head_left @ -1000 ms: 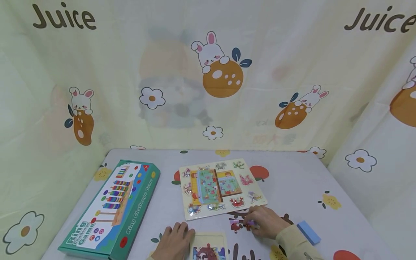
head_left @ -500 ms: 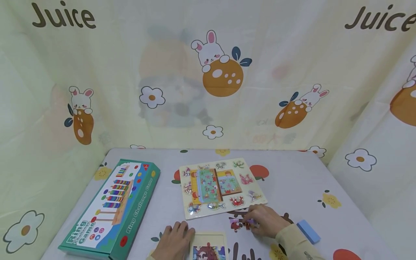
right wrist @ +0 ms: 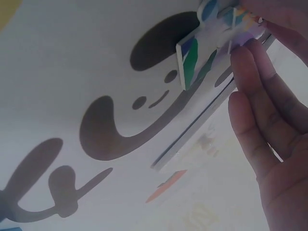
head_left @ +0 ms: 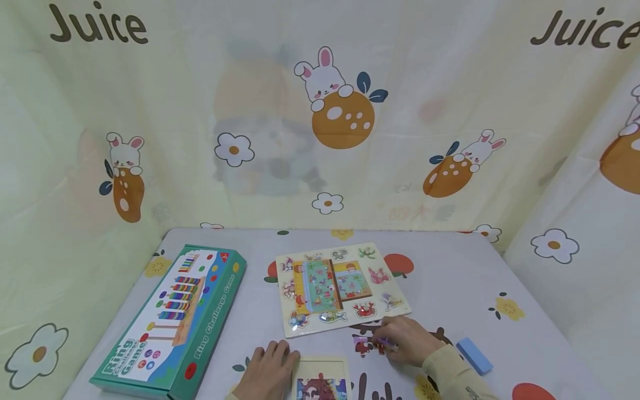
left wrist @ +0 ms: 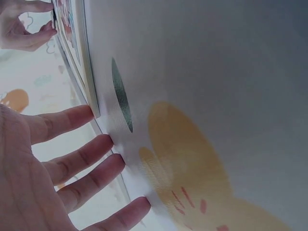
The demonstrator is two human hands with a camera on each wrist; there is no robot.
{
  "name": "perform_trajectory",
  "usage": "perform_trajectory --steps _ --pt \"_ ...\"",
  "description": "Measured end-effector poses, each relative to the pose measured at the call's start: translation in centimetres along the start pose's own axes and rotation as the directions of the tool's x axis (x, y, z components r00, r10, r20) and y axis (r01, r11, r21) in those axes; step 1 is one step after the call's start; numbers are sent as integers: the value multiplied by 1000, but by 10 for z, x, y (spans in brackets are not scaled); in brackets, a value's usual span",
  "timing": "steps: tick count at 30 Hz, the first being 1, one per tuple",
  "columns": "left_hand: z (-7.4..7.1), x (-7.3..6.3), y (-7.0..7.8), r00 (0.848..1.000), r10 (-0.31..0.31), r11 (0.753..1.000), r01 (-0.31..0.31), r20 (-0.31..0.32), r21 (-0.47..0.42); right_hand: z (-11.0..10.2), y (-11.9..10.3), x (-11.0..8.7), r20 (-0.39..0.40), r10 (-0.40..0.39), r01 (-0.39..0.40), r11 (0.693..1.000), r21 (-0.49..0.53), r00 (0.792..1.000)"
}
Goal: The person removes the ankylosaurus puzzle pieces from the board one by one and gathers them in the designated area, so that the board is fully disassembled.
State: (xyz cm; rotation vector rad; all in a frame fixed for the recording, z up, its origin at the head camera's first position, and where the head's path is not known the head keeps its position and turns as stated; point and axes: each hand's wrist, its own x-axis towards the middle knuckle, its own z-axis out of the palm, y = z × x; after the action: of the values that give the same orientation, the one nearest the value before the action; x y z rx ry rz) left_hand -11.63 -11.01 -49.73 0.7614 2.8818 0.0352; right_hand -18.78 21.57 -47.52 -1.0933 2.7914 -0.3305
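My left hand (head_left: 267, 371) lies at the left side of a small wooden jigsaw tray (head_left: 320, 365), partly filled with pieces and cut off by the frame's lower edge. In the left wrist view its fingers are extended and spread, one fingertip (left wrist: 85, 114) right at the tray's edge. My right hand (head_left: 412, 340) pinches a purple jigsaw piece (right wrist: 243, 41) between thumb and fingers, low over the table. Just left of it lies a loose reddish-brown and purple jigsaw piece (head_left: 362, 347). My right fingers partly hide the pieces there.
Behind the hands lies a sea-animal peg puzzle board (head_left: 345, 325) with a folded-looking picture panel on top. A green Ring Challenge Game box (head_left: 207, 322) stands at the left. A blue block (head_left: 475, 356) sits right of my right sleeve. Printed curtains rise behind the table.
The fingers of my right hand have shifted very slightly left with the jigsaw piece. My left hand and the tray stay where they were.
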Motion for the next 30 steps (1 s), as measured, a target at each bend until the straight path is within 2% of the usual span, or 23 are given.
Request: perform_trajectory --steps 6,14,23,30 --pt "1 0 0 1000 1 1000 -1 3 5 0 0 0 -9 -21 21 1000 -5 1000" --pt "0 0 1 1000 -3 1000 3 -6 20 0 0 0 10 27 -27 1000 -7 1000" --pt "0 -1 2 1000 -7 1000 7 0 26 -1 -1 0 9 0 0 1000 -5 1000" --pt "0 -2 1 1000 2 1000 -2 -20 13 -4 -5 3 9 -11 11 1000 -11 1000"
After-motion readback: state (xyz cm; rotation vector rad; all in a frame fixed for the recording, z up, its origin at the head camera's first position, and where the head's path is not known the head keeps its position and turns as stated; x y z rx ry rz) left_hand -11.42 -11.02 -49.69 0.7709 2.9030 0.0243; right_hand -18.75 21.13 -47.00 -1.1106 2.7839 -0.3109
